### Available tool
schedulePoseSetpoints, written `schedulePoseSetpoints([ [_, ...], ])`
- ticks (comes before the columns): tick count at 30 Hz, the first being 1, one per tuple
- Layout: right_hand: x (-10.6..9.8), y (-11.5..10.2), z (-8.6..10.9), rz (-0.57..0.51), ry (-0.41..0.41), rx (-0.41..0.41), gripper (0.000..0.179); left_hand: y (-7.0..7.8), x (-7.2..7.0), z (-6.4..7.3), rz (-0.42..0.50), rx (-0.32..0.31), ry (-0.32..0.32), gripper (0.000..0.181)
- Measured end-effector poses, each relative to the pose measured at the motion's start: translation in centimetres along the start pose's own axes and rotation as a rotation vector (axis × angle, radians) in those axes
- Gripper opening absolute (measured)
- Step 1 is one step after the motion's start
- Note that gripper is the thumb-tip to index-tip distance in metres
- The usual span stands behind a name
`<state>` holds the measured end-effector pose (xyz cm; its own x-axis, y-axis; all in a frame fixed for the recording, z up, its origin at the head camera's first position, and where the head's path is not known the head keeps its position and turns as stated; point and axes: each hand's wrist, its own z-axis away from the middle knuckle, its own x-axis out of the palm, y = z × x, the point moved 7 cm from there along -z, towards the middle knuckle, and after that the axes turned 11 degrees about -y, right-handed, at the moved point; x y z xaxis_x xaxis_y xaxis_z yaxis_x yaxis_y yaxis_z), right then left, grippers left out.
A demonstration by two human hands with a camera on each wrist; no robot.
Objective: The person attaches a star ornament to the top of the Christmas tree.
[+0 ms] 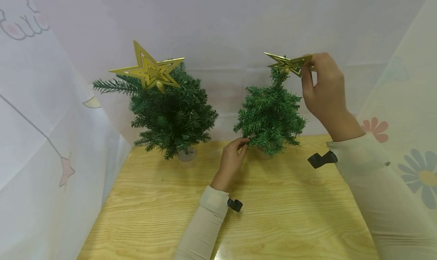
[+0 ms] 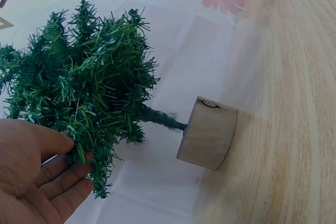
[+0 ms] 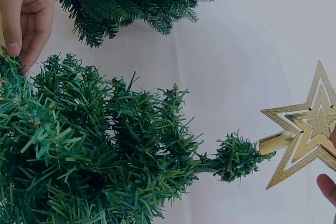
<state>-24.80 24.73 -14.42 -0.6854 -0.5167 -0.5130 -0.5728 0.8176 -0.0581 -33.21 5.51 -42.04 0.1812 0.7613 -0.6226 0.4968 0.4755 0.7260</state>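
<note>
On the right stands a small artificial Christmas tree (image 1: 269, 116) with bright green needles and a round wooden base (image 2: 207, 135). My right hand (image 1: 326, 89) pinches a gold star tree topper (image 1: 290, 64) by one of its points. In the right wrist view the topper's short tube (image 3: 276, 142) is at the tip of the tree's top sprig (image 3: 237, 157). My left hand (image 1: 232, 159) is low at the tree's left side. Its thumb and fingers pinch the end of a lower branch (image 2: 81, 150), as the left wrist view shows.
A darker green tree (image 1: 177, 112) stands to the left, with another gold star (image 1: 150, 72) at its top and a pale round base (image 1: 187, 155). Both trees are near the back edge of the wooden table (image 1: 273, 207). Printed cloth (image 1: 222, 32) hangs behind and at the sides.
</note>
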Motion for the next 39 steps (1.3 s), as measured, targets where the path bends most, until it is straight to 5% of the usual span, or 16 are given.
schedulePoseSetpoints([
  [17,-0.7,0.5,-1.3,-0.025,0.094,0.027,0.021,0.0,0.0,0.0,0.012,0.008,0.002,0.025],
  [39,-0.7,0.6,-2.7,0.015,0.053,0.035,0.029,-0.1,-0.1,0.0,0.006,-0.004,-0.002,0.025],
])
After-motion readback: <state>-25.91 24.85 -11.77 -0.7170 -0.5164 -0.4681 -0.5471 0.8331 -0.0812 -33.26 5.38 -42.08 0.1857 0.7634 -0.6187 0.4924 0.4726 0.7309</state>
